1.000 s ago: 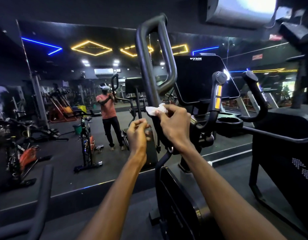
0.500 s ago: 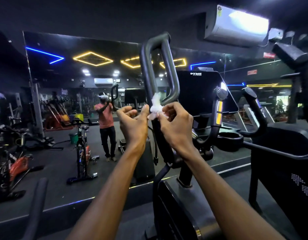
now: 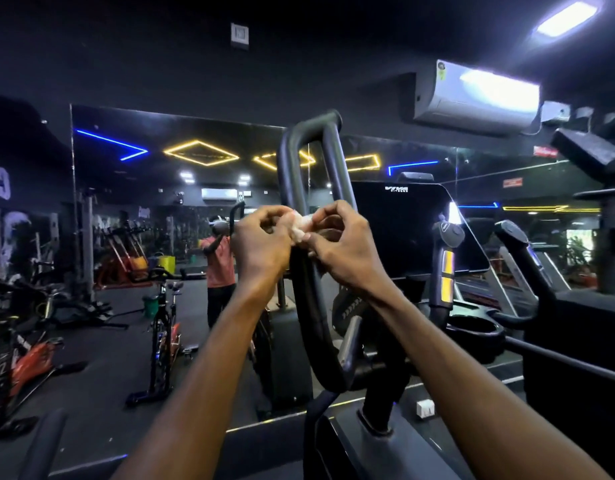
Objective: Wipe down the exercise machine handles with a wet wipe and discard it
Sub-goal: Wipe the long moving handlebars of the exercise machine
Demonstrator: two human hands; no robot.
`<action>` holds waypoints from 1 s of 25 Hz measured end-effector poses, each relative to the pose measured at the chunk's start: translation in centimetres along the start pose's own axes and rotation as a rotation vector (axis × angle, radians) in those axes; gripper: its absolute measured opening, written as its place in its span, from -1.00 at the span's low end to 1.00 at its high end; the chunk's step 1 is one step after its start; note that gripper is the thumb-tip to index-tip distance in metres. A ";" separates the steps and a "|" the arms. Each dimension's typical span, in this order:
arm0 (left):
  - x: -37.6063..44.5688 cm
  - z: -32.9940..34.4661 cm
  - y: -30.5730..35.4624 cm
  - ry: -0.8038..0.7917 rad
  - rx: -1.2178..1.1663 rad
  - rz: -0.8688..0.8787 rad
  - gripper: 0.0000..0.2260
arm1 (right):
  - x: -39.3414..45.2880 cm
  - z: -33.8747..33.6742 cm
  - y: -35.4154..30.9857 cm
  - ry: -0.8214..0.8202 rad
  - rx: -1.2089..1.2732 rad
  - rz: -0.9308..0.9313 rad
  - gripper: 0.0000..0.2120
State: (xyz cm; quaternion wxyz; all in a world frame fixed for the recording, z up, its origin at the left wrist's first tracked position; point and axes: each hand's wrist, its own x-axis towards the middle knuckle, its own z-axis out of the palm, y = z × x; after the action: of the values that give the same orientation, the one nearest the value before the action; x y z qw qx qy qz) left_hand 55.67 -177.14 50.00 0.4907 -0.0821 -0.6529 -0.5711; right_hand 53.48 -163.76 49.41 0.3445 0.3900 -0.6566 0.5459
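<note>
Over at the left, red spin bikes (image 3: 29, 355) are standing on the dark floor, and a wall mirror (image 3: 181, 209) is reflecting the person in a red shirt. Toward the middle, the left hand (image 3: 261, 245) is curling its fingers and pinching the left end of the white wet wipe (image 3: 301, 226). The wipe is sitting bunched against the looped black handle (image 3: 300, 188) of the exercise machine, about midway up the loop. The right hand (image 3: 344, 249) is pinching the wipe's other end, fingers bent around it and the bar. Further right, the dark console screen (image 3: 406, 230) is standing behind a short grip with yellow bands (image 3: 446, 268), and an air conditioner (image 3: 475, 98) is hanging near the ceiling.
</note>
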 end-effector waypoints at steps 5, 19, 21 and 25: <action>4.8 0.7 -0.5 0.092 0.084 0.040 -0.90 | 3.7 -0.6 0.8 0.206 -0.003 0.076 -0.80; 11.8 4.8 -4.8 -0.408 -0.745 -0.587 -0.78 | 8.8 1.5 4.0 0.290 -0.182 0.105 -0.88; 13.2 5.1 -5.2 -0.546 -0.777 -0.630 -0.81 | 10.3 2.4 4.1 0.308 -0.231 0.154 -0.96; 14.1 6.2 -5.7 -0.566 -0.671 -0.524 -0.88 | 12.7 2.9 3.6 0.214 -0.223 0.261 -0.91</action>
State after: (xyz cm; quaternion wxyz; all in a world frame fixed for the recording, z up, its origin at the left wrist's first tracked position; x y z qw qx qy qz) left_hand 41.38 -180.34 57.42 0.0817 -0.2201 -0.5395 -0.8086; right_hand 44.37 -168.03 58.50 0.3797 0.2008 -0.7177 0.5482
